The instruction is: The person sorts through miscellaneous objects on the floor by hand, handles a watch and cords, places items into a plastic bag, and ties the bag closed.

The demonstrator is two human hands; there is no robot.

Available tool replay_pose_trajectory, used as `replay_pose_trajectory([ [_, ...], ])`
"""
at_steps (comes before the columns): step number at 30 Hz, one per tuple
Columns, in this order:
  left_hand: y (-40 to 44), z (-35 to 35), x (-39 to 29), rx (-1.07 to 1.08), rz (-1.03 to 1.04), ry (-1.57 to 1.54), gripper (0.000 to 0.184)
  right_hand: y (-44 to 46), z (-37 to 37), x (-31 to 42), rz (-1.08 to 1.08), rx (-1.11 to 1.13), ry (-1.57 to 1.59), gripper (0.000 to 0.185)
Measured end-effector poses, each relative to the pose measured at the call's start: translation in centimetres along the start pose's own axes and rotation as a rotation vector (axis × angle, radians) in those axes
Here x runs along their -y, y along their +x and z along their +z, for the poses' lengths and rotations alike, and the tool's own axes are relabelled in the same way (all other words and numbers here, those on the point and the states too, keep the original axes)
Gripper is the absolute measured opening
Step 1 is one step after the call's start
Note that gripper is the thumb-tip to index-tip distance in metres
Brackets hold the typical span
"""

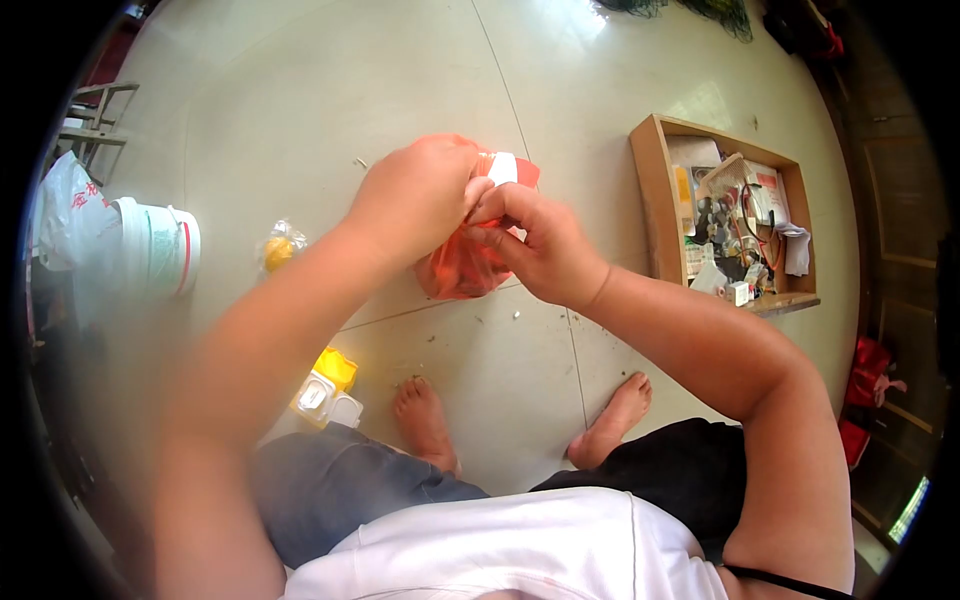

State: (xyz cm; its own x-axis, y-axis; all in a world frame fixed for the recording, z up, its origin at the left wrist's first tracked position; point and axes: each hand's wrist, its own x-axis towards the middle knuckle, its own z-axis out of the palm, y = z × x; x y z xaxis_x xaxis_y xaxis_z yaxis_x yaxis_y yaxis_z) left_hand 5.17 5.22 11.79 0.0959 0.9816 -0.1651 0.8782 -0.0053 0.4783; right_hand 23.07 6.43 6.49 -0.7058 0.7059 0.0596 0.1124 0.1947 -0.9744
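Observation:
In the head view a red plastic bag (pixel 465 272) hangs below my two hands, over the tiled floor. My left hand (pixel 430 185) is closed on the upper part of the bag, its back towards me. The fingers of my right hand (pixel 540 240) pinch the bag's gathered plastic right beside the left fingertips. A white patch shows on the red plastic just above the fingers. What the bag contains cannot be made out through the plastic.
A wooden drawer (pixel 650 200) full of cables and small items lies at right. At left stand a white bucket (pixel 160 248) and a white plastic bag (pixel 75 205). A clear bag with something yellow (pixel 280 248) and a yellow-and-white package (pixel 335 370) lie nearer.

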Motion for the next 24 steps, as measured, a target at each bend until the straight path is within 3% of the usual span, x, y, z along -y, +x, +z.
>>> replay_pose_trajectory([
  [1, 0.2, -0.3, -0.2, 0.046, -0.048, 0.113, 0.026, 0.1, 0.0, 0.1, -0.014, 0.021, -0.03, 0.006],
  [8, -0.4, -1.0, 1.4, 0.01, -0.075, 0.097, 0.03, 1.5, 0.7, 1.4, -0.054, 0.103, -0.104, 0.004],
  [11, -0.5, -1.8, 1.3, 0.087, -0.164, 0.092, 0.023, 2.3, 0.7, 0.8, 0.028, 0.077, -0.061, 0.003],
  [13, -0.3, -2.0, 1.6, 0.112, -0.369, -0.241, 0.019, 3.2, 0.6, 0.3, 0.211, -0.081, 0.176, 0.006],
  [14, -0.2, -1.8, 2.1, 0.107, -0.369, -0.241, 0.019, 3.3, 0.5, 0.0, 0.284, -0.137, 0.318, 0.01],
  [15, -0.1, -1.6, 2.7, 0.053, -0.383, -0.413, 0.019, 3.6, 0.3, 0.8, 0.283, -0.136, 0.316, 0.01],
  [16, -0.2, -1.4, 3.3, -0.002, -0.395, -0.585, 0.019, 3.8, 0.2, 1.7, 0.425, -0.165, 0.506, 0.011],
  [17, -0.2, -1.1, 3.7, -0.006, -0.393, -0.586, 0.019, 4.1, 0.2, 2.2, 0.567, -0.192, 0.697, 0.013],
  [19, -0.5, -1.0, 3.6, -0.015, -0.431, -0.775, 0.021, 4.5, 0.6, 1.7, 0.615, -0.211, 0.753, 0.012],
  [24, -0.9, -0.5, 2.5, -0.047, -0.41, -0.773, 0.02, 5.1, -0.1, 1.1, 0.727, -0.222, 0.838, 0.011],
])
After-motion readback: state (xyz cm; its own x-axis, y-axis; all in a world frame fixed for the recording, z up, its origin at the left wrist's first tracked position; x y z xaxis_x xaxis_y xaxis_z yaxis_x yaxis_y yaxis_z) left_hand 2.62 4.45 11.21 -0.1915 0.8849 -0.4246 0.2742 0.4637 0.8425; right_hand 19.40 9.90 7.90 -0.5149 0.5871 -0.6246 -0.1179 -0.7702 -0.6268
